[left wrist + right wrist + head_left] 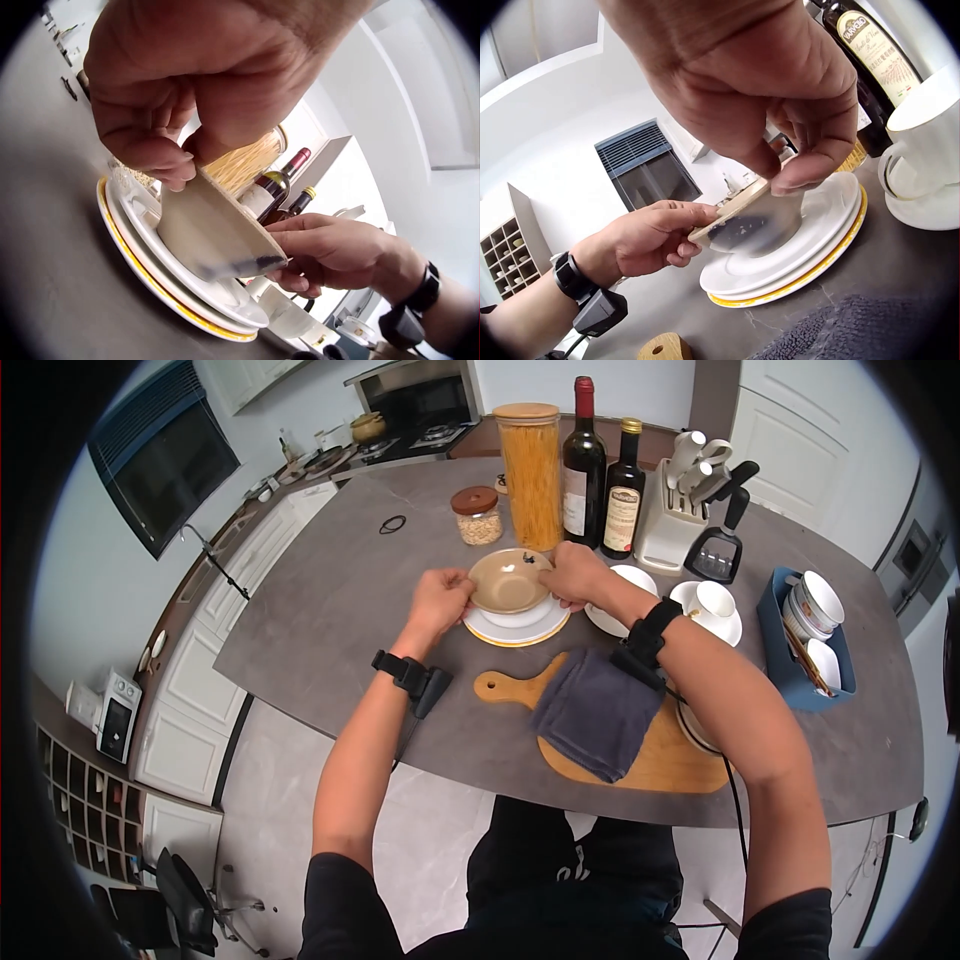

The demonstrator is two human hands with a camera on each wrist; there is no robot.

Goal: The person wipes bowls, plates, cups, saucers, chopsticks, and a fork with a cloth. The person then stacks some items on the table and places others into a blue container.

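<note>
The left hand (440, 602) pinches the left rim of the bowl (508, 588) between thumb and fingertips. The right hand (577, 573) pinches its right rim in the same way, so the bowl sits between the two sets of fingers. It is over a stack of plates (518, 639), at least two, the lowest yellow-edged; whether it touches the top one I cannot tell.

From left to right stand one oat jar (477, 525), one pasta jar (530, 485) and two bottles: a red-topped one (584, 475) and a yellow-capped one (623, 500). Then come one knife block (662, 528), one cup (713, 600) on a saucer (733, 632), and one blue bin (835, 695) of crockery at the far right. Near lies one board (680, 770) with one towel (597, 712) on it.

The yellow-capped bottle's label seems to read "VARVELLO"; its smaller print is too blurred. The red-topped bottle's pale label is unreadable.
</note>
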